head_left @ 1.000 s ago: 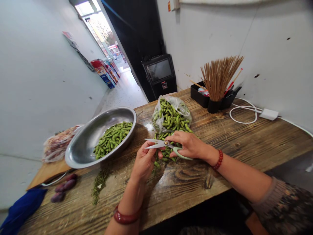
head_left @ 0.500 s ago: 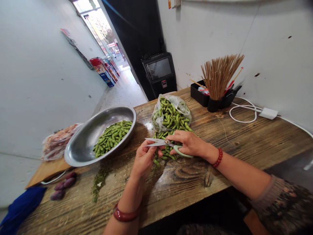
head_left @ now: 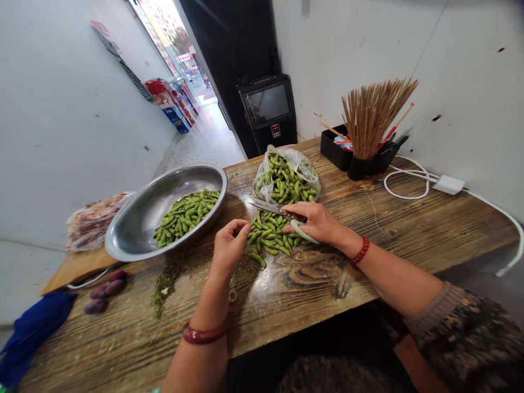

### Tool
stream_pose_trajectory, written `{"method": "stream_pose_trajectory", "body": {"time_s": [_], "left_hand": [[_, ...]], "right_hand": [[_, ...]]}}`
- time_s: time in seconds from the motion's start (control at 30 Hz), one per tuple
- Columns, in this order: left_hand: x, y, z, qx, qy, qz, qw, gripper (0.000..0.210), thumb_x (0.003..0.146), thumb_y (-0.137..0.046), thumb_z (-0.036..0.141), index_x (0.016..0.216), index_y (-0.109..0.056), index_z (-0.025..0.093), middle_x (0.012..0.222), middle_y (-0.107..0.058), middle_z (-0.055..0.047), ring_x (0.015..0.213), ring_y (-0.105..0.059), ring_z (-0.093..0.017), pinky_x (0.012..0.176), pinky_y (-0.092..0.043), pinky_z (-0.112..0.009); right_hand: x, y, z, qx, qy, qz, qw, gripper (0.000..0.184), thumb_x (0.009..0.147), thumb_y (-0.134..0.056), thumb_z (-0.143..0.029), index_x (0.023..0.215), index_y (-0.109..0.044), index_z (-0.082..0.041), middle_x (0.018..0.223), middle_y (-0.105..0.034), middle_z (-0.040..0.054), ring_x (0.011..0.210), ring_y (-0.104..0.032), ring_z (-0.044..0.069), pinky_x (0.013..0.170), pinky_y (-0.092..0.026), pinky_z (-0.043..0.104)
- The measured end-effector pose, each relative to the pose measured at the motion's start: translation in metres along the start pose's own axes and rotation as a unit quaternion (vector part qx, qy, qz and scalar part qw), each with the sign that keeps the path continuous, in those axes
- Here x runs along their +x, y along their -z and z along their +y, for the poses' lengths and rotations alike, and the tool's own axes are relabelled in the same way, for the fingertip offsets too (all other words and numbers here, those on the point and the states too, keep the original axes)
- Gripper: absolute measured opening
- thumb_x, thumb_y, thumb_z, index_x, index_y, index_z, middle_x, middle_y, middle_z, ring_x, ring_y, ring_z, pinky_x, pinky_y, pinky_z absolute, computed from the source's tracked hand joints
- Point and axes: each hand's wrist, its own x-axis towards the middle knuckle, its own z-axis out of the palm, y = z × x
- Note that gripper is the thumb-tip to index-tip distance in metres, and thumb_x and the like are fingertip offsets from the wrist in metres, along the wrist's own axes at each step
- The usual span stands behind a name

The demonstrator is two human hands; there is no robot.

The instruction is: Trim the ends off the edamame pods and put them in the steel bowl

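My right hand (head_left: 317, 221) is closed round the pale green handles of a pair of scissors (head_left: 268, 207), blades pointing left over a loose pile of green soybean pods (head_left: 268, 234). Just left of that pile, my left hand (head_left: 230, 248) is pinched, thumb against forefinger; anything between them is hidden or too small to name. One soybean pod (head_left: 257, 259) lies apart, nearer me. Behind the pile sits an open clear plastic bag (head_left: 305, 164) full of pods. A metal basin (head_left: 135, 215) to the left holds more pods.
Dark trimmings (head_left: 164, 289) lie before the basin on the wooden table (head_left: 286, 316). Plums or similar purple fruit (head_left: 106, 292), a bagged pinkish item (head_left: 96, 221) and blue cloth (head_left: 36, 335) are left. Skewers (head_left: 370, 120) and a white cable (head_left: 409, 195) stand back right.
My left hand has drawn away from the scissors, down and left, and is now pinched. The scissors in my right hand have moved up slightly, their blades closer together. The view has shifted a little.
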Motion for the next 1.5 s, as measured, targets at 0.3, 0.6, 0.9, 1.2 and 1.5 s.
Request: {"method": "stream_pose_trajectory", "body": {"time_s": [0.3,0.6,0.9,1.2,1.5], "left_hand": [[0.000,-0.008,-0.015,0.298,-0.092,-0.078,0.947,0.008,0.077,-0.060,0.020,0.079,-0.067,0.021,0.075,-0.053,-0.002,0.073,-0.053,-0.018,0.067,-0.039,-0.029],[-0.004,-0.008,0.007,-0.138,0.063,-0.058,0.987,0.021,0.072,-0.071,0.032,0.081,-0.059,0.017,0.078,-0.067,-0.004,0.057,-0.050,-0.011,0.052,-0.036,-0.021],[-0.017,-0.018,0.014,-0.284,0.117,-0.072,0.949,0.028,0.067,-0.077,0.030,0.090,-0.071,0.015,0.071,-0.069,-0.003,0.048,-0.046,-0.006,0.044,-0.031,-0.018],[-0.020,-0.018,0.012,-0.272,0.101,-0.071,0.954,0.026,0.068,-0.078,0.031,0.088,-0.073,0.016,0.072,-0.071,-0.005,0.053,-0.050,-0.008,0.047,-0.034,-0.019],[-0.021,-0.018,0.015,-0.243,0.092,-0.086,0.962,0.022,0.072,-0.075,0.030,0.089,-0.073,0.016,0.071,-0.070,-0.004,0.054,-0.047,-0.008,0.049,-0.033,-0.019]], "right_hand": [[-0.001,-0.003,0.002,-0.022,0.010,-0.014,1.000,0.043,0.078,-0.072,-0.041,0.113,-0.065,-0.017,0.086,-0.067,0.0047,0.070,-0.058,0.014,0.069,-0.048,0.027],[-0.002,-0.004,-0.001,-0.027,0.009,-0.016,0.999,0.048,0.077,-0.073,-0.041,0.118,-0.062,-0.018,0.086,-0.065,0.0043,0.071,-0.058,0.014,0.066,-0.047,0.026],[-0.003,-0.001,-0.011,-0.071,0.052,-0.080,0.993,0.059,0.075,-0.072,-0.047,0.125,-0.056,-0.019,0.099,-0.063,0.0083,0.087,-0.060,0.020,0.076,-0.049,0.031],[-0.003,0.000,-0.010,-0.068,0.057,-0.094,0.992,0.063,0.074,-0.073,-0.049,0.126,-0.055,-0.018,0.100,-0.063,0.0089,0.088,-0.059,0.020,0.078,-0.048,0.032],[-0.004,-0.001,-0.010,-0.043,0.061,-0.096,0.993,0.056,0.076,-0.072,-0.046,0.123,-0.059,-0.017,0.096,-0.063,0.0082,0.085,-0.059,0.019,0.076,-0.047,0.030]]}}
